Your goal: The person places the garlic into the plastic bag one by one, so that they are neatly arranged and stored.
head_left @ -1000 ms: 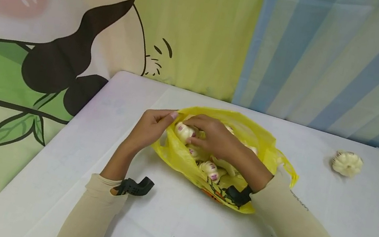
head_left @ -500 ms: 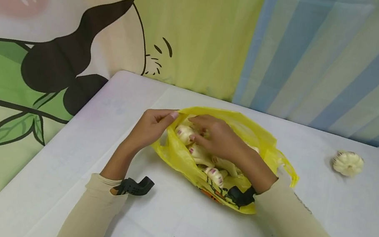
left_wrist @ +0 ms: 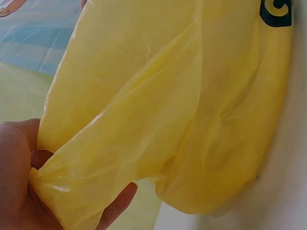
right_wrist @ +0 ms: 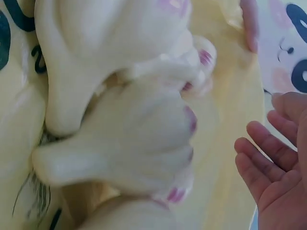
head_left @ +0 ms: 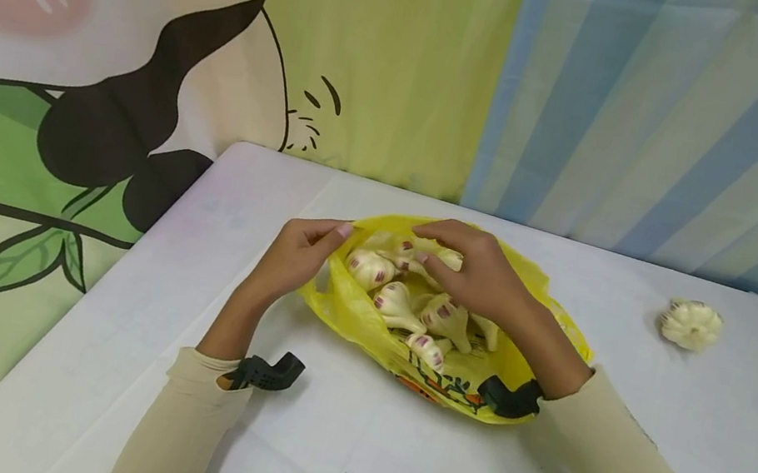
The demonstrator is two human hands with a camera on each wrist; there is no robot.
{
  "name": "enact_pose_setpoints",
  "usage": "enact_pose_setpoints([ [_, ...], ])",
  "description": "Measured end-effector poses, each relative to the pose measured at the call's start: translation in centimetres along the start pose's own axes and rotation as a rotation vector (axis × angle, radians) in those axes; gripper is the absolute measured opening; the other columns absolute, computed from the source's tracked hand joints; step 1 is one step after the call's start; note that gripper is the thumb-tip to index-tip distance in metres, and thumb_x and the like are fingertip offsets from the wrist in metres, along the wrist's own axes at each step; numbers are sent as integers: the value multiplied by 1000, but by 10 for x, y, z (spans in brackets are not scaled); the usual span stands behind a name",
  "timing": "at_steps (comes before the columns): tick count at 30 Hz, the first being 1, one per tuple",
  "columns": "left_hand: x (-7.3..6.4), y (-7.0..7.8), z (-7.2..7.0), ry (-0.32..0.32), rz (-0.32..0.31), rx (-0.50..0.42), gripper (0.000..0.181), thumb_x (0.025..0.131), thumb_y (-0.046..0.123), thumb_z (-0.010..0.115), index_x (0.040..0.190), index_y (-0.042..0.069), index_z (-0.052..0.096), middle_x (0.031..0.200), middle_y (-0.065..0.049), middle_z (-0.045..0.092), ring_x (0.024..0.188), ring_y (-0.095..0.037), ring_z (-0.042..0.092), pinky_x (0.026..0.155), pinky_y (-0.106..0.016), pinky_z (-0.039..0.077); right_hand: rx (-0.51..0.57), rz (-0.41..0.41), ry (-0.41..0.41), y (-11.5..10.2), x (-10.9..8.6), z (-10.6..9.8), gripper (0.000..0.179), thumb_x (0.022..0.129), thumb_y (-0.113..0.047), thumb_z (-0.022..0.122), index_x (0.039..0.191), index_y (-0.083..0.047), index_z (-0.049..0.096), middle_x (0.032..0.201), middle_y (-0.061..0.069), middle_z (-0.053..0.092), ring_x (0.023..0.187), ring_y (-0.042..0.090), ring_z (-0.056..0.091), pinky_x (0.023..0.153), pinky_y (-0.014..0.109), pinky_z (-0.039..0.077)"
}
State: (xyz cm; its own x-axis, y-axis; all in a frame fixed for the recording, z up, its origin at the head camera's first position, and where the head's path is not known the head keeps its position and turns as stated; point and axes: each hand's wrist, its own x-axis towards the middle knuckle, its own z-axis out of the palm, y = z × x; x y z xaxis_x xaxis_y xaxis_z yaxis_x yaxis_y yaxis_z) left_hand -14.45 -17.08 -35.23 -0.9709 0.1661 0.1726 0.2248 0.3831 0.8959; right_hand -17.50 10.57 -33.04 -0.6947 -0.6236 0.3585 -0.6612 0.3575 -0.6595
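Note:
A yellow plastic bag [head_left: 364,318] lies with its mouth spread, and several garlic bulbs [head_left: 395,305] with purple marks are inside it. My left hand [head_left: 297,256] pinches the bag's left rim between thumb and fingers; in the left wrist view the thin plastic [left_wrist: 144,115] runs into that hand [left_wrist: 19,177]. Over the bag's far side hovers my right hand [head_left: 483,272], fingers loosely bent, holding nothing. The right wrist view shows its palm and fingers [right_wrist: 278,167] apart from the large bulbs [right_wrist: 129,134]. That hand covers part of the bag's right inside.
A single garlic bulb [head_left: 691,324] rests on the white table [head_left: 341,450] at the far right. Behind the table hangs a printed cloth [head_left: 394,62] with a panda and stripes. A black wrist mount [head_left: 267,372] sits on the left wrist.
My right hand has drawn back to the right and up from the bulbs at the bag's left, uncovering more of them. My left hand has kept its place on the rim.

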Motion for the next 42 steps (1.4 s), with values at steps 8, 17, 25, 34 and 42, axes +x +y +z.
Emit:
enact_pose_setpoints([
  [8,0,0,1,-2,-19,6,41,101,38,53,123,6,68,123,-6,65,120,-17,55,100,-38,43,77,79,175,17,-18,-23,30,95,-5,63,124,0,64,123,14,62,115,30,58,97,45,45],
  [17,0,0,-1,6,-25,15,40,102,36,52,122,5,68,122,-8,65,118,-18,56,99,-39,43,37,92,272,28,-28,-38,26,94,-3,64,120,-1,67,119,11,64,116,28,56,99,38,44],
  [25,1,1,-1,11,-35,4,37,102,31,53,122,3,68,122,-9,65,119,-19,55,100,-40,42,16,180,290,36,-46,-55,30,94,-4,63,124,-3,65,122,12,62,118,19,55,99,34,43],
  [34,2,2,1,7,-44,6,40,101,35,53,122,5,68,122,-8,65,119,-18,56,100,-39,42,-22,339,336,58,-87,-79,33,96,-15,64,128,-9,64,124,3,60,117,4,52,95,19,42],
  [42,1,0,-1,9,-50,8,40,101,36,53,122,6,68,121,-6,65,119,-17,56,100,-38,42,-96,454,364,74,-117,-95,42,95,-21,65,134,-9,59,130,8,57,121,11,52,93,13,41],
])
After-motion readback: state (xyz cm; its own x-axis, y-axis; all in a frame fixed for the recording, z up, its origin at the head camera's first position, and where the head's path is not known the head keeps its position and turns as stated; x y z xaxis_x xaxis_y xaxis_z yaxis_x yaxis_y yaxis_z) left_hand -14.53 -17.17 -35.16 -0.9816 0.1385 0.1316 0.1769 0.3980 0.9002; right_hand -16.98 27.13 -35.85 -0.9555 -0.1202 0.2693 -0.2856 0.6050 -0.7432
